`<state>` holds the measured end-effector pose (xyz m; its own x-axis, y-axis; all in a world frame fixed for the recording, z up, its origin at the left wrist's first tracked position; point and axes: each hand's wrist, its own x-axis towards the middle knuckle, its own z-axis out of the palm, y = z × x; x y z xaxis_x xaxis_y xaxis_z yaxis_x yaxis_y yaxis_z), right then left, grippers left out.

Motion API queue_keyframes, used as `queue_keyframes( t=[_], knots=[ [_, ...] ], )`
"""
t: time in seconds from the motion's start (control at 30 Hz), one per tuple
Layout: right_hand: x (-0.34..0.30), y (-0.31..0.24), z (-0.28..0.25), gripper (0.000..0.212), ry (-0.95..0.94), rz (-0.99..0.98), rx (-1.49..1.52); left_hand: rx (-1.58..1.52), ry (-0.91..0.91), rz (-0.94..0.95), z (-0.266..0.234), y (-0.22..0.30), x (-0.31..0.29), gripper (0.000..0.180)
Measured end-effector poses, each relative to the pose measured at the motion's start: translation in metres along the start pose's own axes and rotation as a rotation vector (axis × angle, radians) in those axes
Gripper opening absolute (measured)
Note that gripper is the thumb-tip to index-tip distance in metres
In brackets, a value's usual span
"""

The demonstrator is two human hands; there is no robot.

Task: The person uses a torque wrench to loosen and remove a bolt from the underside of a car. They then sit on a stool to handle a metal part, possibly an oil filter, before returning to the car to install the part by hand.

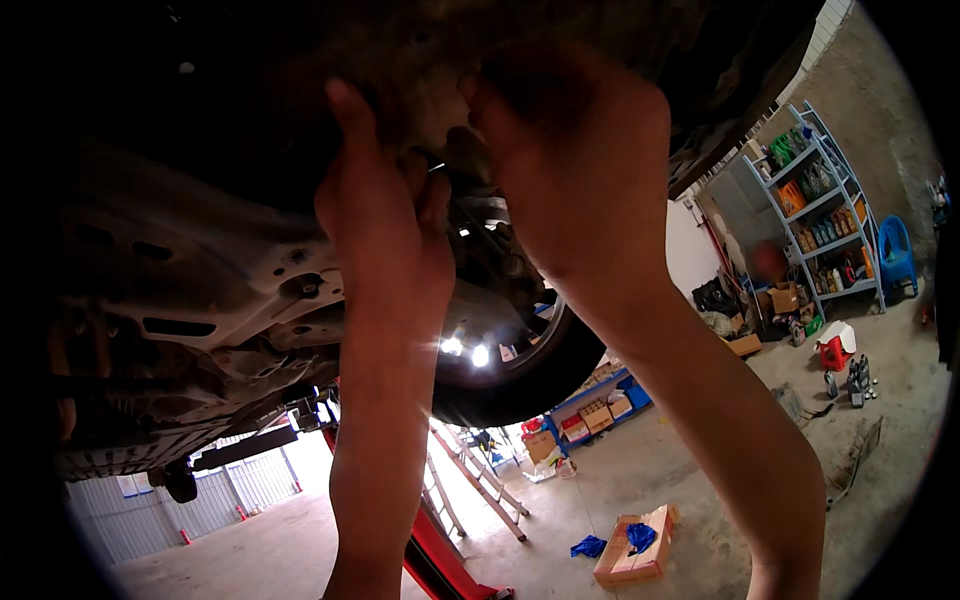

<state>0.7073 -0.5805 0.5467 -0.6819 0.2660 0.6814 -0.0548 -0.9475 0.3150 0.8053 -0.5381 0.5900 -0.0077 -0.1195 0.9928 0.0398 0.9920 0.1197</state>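
Note:
Both my arms reach up to the dark underside of a raised car (240,235). My left hand (385,220) is against it, thumb pointing up and fingers curled in; whatever they hold is lost in shadow. Right of it, my right hand (580,160) is bent at the wrist and closed, its fingertips at the underside and mostly in the dark. Between the two hands shows a dull brownish part (437,105), too dim to name. Below and behind them is a wheel with a black tire (520,385).
A red lift post (430,545) and a ladder (480,480) stand below. On the floor lies an open cardboard box (635,565) with blue cloth-like material. A metal shelf (825,205) with bottles, a blue chair (897,255) and a red stool (833,352) are at the right.

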Motion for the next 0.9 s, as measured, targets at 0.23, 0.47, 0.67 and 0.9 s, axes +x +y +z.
queue_keyframes(
  t=[0.23,0.47,0.67,0.9],
  knots=[
    [0.007,-0.001,0.008,0.019,-0.008,-0.07,0.089,-0.004,0.062,0.119,0.003,-0.003,0.003,0.052],
    [0.016,-0.008,0.013,0.018,0.003,-0.046,-0.02,-0.025,0.138,0.016,0.008,0.001,0.001,0.05],
    [0.018,-0.021,0.017,0.019,0.016,-0.001,-0.035,0.011,0.121,-0.005,0.011,0.012,-0.001,0.046],
    [0.017,-0.043,0.026,0.019,0.016,0.197,-0.08,0.047,0.181,-0.062,0.01,0.016,-0.004,0.04]
  ],
)
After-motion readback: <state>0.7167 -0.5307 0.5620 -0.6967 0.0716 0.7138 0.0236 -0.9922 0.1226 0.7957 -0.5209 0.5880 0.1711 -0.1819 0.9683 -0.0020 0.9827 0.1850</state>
